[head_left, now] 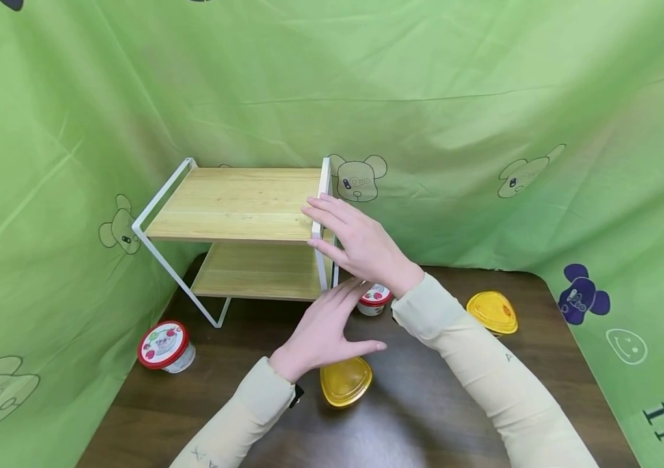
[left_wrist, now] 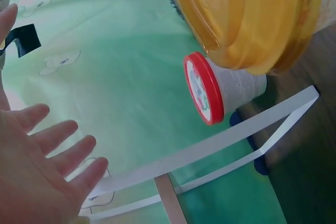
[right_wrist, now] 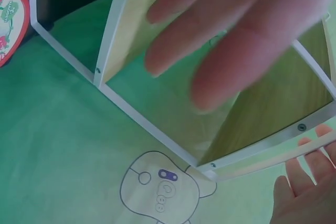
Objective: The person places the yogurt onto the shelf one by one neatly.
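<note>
My left hand [head_left: 322,335] is held out above the table, fingers extended and thumb spread, with nothing in it. Under it is a tub with a yellow rounded-triangle lid [head_left: 346,383], partly covered by the hand. Higher and to the right, my right hand [head_left: 361,240] has its fingers straight, in front of the right white side frame of a two-tier wooden shelf [head_left: 238,201]; whether it touches the frame, I cannot tell. Behind the hands, a red-lidded tub [head_left: 374,300] is partly hidden. The right wrist view shows blurred fingers [right_wrist: 236,51] close up before the shelf.
Another red-lidded tub [head_left: 164,346] stands on the left by the shelf's front leg. At the right is a second yellow-lidded tub [head_left: 492,312]. A green printed cloth [head_left: 454,130] surrounds the dark wooden table [head_left: 425,416] at the back and sides.
</note>
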`<state>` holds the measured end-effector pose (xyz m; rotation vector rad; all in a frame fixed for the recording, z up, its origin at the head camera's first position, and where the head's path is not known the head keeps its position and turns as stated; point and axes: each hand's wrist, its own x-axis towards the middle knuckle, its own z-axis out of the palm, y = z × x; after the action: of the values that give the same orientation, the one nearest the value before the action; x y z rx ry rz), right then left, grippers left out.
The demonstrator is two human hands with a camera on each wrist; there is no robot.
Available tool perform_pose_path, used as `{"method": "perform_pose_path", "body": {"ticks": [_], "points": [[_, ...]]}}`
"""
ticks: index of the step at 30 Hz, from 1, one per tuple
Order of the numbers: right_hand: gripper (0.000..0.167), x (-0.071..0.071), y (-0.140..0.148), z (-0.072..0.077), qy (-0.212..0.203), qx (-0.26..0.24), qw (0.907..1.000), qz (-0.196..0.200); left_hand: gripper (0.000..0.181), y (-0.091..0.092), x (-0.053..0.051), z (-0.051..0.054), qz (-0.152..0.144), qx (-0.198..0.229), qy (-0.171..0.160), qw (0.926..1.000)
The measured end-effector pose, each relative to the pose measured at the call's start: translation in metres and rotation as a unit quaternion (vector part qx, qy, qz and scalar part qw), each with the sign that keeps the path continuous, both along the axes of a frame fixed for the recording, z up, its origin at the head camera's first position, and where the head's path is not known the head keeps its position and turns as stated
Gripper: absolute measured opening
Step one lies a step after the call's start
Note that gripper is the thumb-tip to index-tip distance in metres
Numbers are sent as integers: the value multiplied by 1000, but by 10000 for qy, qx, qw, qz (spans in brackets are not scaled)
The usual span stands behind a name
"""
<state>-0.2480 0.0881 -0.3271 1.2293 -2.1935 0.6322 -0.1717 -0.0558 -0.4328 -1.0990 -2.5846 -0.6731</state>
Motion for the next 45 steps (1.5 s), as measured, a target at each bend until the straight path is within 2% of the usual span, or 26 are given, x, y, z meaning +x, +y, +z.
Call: {"method": "perform_pose_path", "body": {"ticks": [6, 12, 20, 26, 33, 39, 45], "points": [[52, 1, -4, -4, 5, -78, 10000, 30, 92, -16, 9, 2, -133, 285, 159, 9994], [51, 1, -7, -8, 17, -187, 9998, 36, 84, -37, 18, 4, 62, 506, 154, 9986], [48, 2, -13, -11, -73, -312, 9994, 127, 73, -72, 21, 11, 425, 698, 90, 9966], [46, 5, -18, -12, -110, -405, 9991, 78, 72, -100, 21, 15, 862, 797, 213, 9929], [42, 6, -22, -15, -213, -526, 9984, 55, 71, -132, 21, 13, 1470, 819, 320, 9852], [46, 5, -22, -16, -86, -689, 9975, 98, 74, -159, 18, 8, 1978, 832, 403, 9759], [48, 4, -20, -15, 90, -850, 9961, 215, 75, -184, 16, 1, 2480, 924, 423, 9634]]}}
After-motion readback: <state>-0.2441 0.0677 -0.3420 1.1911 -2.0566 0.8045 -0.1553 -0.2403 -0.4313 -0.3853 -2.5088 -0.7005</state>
